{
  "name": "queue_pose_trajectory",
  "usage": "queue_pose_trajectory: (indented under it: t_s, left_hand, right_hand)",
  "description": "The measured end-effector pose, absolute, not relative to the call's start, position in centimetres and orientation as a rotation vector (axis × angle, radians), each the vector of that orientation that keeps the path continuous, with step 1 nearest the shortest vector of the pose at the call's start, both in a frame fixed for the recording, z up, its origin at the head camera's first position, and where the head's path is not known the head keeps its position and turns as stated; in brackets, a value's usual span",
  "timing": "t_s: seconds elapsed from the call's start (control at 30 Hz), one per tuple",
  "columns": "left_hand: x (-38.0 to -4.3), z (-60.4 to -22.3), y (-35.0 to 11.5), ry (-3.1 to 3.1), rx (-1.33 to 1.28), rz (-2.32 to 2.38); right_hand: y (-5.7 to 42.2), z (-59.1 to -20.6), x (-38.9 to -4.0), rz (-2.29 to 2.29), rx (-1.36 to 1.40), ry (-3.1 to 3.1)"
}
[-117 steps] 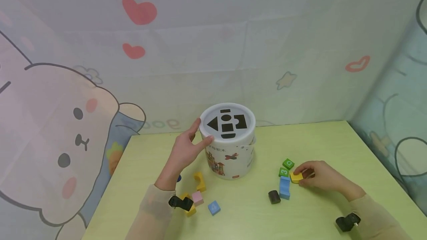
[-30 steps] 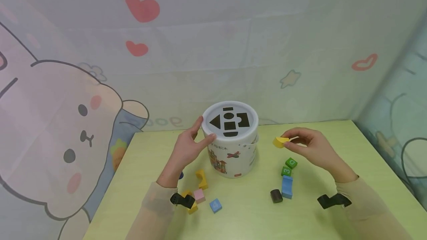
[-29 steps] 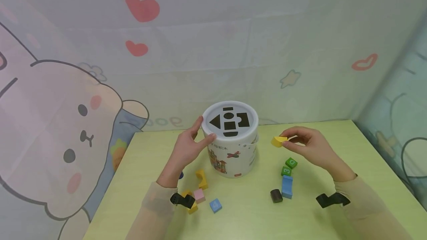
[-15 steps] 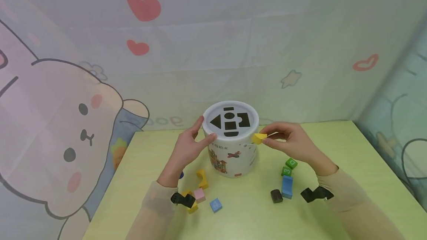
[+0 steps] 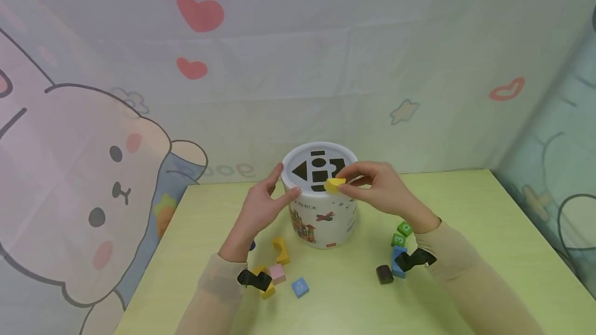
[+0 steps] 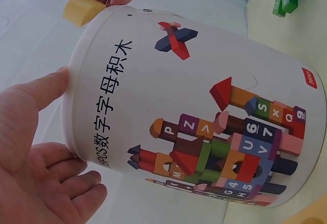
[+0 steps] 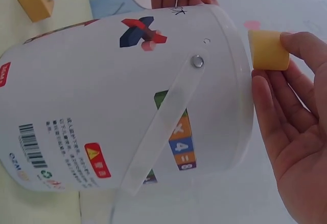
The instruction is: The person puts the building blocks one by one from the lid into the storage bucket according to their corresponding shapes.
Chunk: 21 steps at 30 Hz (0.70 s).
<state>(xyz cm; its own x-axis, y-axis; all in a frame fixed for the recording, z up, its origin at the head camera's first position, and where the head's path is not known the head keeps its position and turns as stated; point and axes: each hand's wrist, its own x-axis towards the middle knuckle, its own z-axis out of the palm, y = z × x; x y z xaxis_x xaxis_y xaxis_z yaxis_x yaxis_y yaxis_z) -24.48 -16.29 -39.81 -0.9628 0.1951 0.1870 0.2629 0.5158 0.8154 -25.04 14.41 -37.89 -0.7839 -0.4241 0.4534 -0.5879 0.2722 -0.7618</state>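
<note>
A white bucket (image 5: pixel 321 221) with a toy-block print stands on the table; its lid (image 5: pixel 298 183) has several dark shaped holes. My left hand (image 5: pixel 258 208) holds the bucket at the lid's left rim, thumb in front and fingers round the side. My right hand (image 5: pixel 382 185) pinches a yellow half-round block (image 5: pixel 333 185) between thumb and fingers, over the lid's front right edge. In the head view the block overlaps part of the front slot. The right wrist view shows the yellow block (image 7: pixel 270 50) at the thumb tip, beside the lid rim.
Left of centre lie a yellow arch block (image 5: pixel 281 250), a pink block (image 5: pixel 277 273), a blue block (image 5: pixel 300 287) marked 4 and other yellow pieces. On the right are two green blocks (image 5: pixel 398 240), a blue block (image 5: pixel 397 268) partly behind my wrist camera, and a dark cylinder (image 5: pixel 384 274).
My right hand has lifted the yellow half-round block from beside the green blocks and carried it left, over the lid's edge. The left hand has stayed on the bucket.
</note>
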Motion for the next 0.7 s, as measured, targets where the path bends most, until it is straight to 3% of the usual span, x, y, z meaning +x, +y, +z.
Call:
queue_pose_trajectory:
  t_s: [0.7]
  left_hand:
    - [-24.4, -39.6, -16.5, -2.673, -0.394, -1.470]
  right_hand:
    - [11.6, -37.7, -27.0, 1.550, 0.870, -2.492]
